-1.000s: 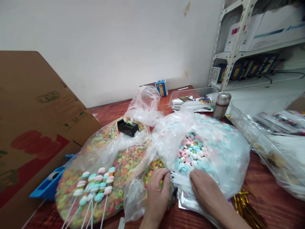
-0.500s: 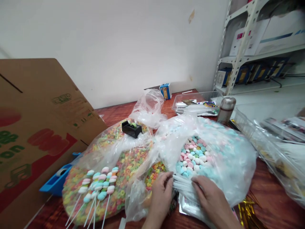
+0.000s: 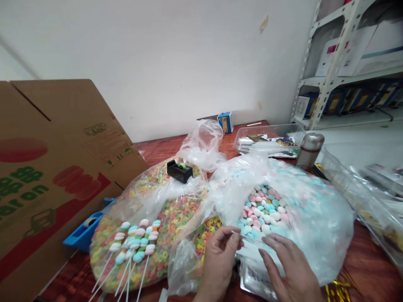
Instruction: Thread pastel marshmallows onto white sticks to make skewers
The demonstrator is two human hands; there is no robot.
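Right hand (image 3: 291,268) lifted off sticks (image 3: 256,249), marshmallow bag (image 3: 317,222), cereal bag (image 3: 170,214)

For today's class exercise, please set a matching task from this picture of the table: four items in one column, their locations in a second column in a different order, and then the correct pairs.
Items
1. Black tape dispenser
2. Blue tape dispenser
3. Steel flask
4. Gold twist ties

Locations
A. Beside the clear plastic tub
B. At the lower edge of the bag of marshmallows
C. On top of the bag of cereal rings
D. Next to the cardboard box

Correct pairs: 1-C, 2-D, 3-A, 4-B
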